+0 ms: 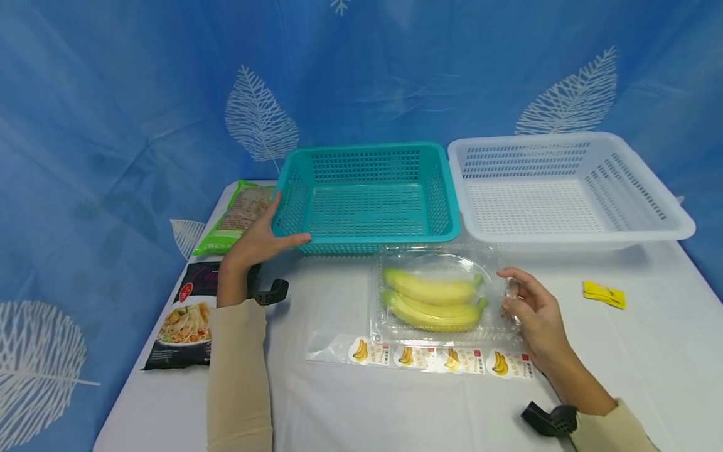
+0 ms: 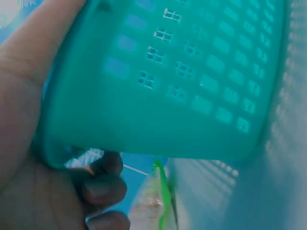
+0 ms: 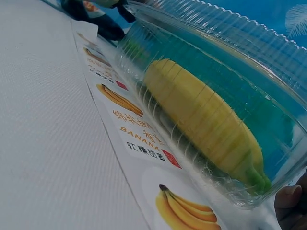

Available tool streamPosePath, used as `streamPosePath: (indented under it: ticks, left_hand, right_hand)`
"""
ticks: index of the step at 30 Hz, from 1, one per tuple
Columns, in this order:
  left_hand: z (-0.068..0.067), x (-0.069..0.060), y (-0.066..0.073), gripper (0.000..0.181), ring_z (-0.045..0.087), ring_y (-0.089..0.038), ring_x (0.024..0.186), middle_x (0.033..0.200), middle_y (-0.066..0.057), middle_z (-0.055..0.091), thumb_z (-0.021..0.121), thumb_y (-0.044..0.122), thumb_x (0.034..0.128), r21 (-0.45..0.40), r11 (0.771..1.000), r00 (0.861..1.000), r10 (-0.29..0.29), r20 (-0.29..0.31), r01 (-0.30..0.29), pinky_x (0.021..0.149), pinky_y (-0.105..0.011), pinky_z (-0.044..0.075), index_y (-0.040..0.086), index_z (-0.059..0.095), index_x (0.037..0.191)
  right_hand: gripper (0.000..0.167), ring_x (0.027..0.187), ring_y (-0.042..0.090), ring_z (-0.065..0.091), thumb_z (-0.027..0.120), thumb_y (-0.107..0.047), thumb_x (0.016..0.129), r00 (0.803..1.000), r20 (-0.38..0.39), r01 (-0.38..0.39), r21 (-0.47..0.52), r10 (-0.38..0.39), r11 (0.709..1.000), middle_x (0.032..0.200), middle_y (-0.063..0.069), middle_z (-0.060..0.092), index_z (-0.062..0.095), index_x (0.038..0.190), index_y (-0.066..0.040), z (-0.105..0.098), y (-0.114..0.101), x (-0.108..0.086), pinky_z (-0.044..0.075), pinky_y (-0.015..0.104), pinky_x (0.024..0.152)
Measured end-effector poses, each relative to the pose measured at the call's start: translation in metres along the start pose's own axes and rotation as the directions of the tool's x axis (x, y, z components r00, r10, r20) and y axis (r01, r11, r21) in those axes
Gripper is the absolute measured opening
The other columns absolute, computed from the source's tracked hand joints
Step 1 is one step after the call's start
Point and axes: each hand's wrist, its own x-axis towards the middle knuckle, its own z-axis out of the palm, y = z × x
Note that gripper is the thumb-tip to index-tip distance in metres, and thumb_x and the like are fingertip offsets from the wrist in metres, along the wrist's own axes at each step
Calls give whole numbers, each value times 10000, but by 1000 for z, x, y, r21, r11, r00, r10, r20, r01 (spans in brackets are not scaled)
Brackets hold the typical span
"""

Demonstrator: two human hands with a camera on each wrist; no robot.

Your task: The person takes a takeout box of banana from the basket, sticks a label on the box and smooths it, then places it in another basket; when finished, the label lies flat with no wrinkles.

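Note:
My left hand (image 1: 255, 243) grips the front left corner of a teal plastic basket (image 1: 373, 240). Its thumb lies along the front rim, and in the left wrist view fingertips (image 2: 106, 189) curl in beside the basket wall. A clear plastic box (image 1: 390, 257) stands just in front of the basket with two bananas (image 1: 435, 314) inside. At the box's right edge, my right hand (image 1: 539, 317) pinches the plastic between thumb and fingers. Flat on the table before the box lies a strip of banana stickers (image 1: 446, 359); in the right wrist view one banana (image 3: 201, 120) shows through the box wall.
A white basket (image 1: 570, 235) stands right of the teal one. On the left lie a green-edged bag (image 1: 240, 216) and a black food packet (image 1: 183, 320). A small yellow packet (image 1: 604, 295) is at the right. Behind hangs a blue leaf-patterned cloth (image 1: 361, 75).

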Motion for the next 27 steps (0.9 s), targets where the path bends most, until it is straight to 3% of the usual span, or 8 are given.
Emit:
streamPosePath:
  ticks: [4, 8, 10, 12, 16, 21, 24, 27]
  left_hand:
    - [-2, -6, 6, 1149, 86, -465, 1533, 1705, -147, -22, 747, 530, 893, 72, 997, 998, -29, -50, 32, 1110, -740, 236, 283, -88, 1641]
    - [-6, -18, 17, 1143, 139, -518, 1498, 1666, -258, 65, 747, 589, 868, 189, 978, 976, -41, -215, 83, 1067, -765, 263, 188, 31, 1662]
    - [-7, -25, 24, 1091, 220, -504, 1450, 1609, -290, 160, 743, 573, 883, 218, 973, 947, -8, -321, 82, 1047, -733, 304, 157, 100, 1661]
    - [-5, -31, 33, 997, 313, -467, 1359, 1523, -291, 261, 731, 531, 914, 224, 973, 904, 47, -424, 54, 1003, -682, 348, 147, 182, 1652]
    - [12, -38, 54, 746, 444, -391, 1146, 1327, -249, 430, 729, 373, 963, 248, 964, 820, 218, -529, -96, 905, -582, 385, 107, 402, 1578]
    - [55, -48, 65, 517, 537, -350, 1043, 1189, -207, 543, 778, 224, 933, 379, 878, 772, 450, -449, -291, 846, -515, 452, 34, 623, 1388]
    - [78, -62, 61, 434, 596, -303, 977, 1119, -149, 599, 796, 212, 912, 436, 835, 780, 506, -369, -336, 789, -458, 503, 47, 691, 1300]
    - [93, -78, 53, 376, 618, -238, 869, 1011, -72, 624, 803, 223, 904, 461, 821, 802, 507, -315, -337, 698, -385, 516, 72, 727, 1239]
  right_hand:
    - [440, 689, 122, 463, 465, 200, 929, 1000, 3, 2, -32, -2, 999, 835, 24, 441, 591, 1321, 45, -1, 1, 0, 428, 227, 568]
    - [427, 693, 118, 456, 469, 189, 941, 1000, 16, 1, -48, 0, 999, 847, 27, 427, 593, 1319, 35, -2, 1, -1, 426, 224, 570]
    - [425, 698, 113, 454, 473, 180, 947, 1000, 25, 1, -55, 0, 999, 852, 24, 426, 595, 1321, 19, -3, 1, -2, 426, 218, 575]
    - [424, 702, 110, 449, 474, 172, 952, 999, 33, 1, -63, 1, 998, 852, 21, 422, 594, 1324, 6, -4, 1, -3, 420, 214, 575]
    - [429, 706, 113, 447, 470, 172, 949, 1000, 30, 2, -67, 0, 998, 849, 21, 420, 593, 1324, 5, -5, 2, -3, 419, 215, 579]
    - [441, 692, 127, 453, 459, 192, 931, 1000, 21, 13, -41, -12, 999, 833, 27, 426, 589, 1318, 27, -3, 3, -2, 425, 225, 567]
    - [437, 685, 133, 466, 460, 193, 930, 1000, 19, 11, -32, -11, 999, 820, 30, 435, 587, 1318, 35, -1, 2, -2, 435, 232, 562]
    - [426, 681, 134, 477, 464, 185, 935, 1000, 16, 7, -37, -6, 999, 812, 33, 443, 587, 1317, 42, 0, 1, -1, 441, 235, 558]
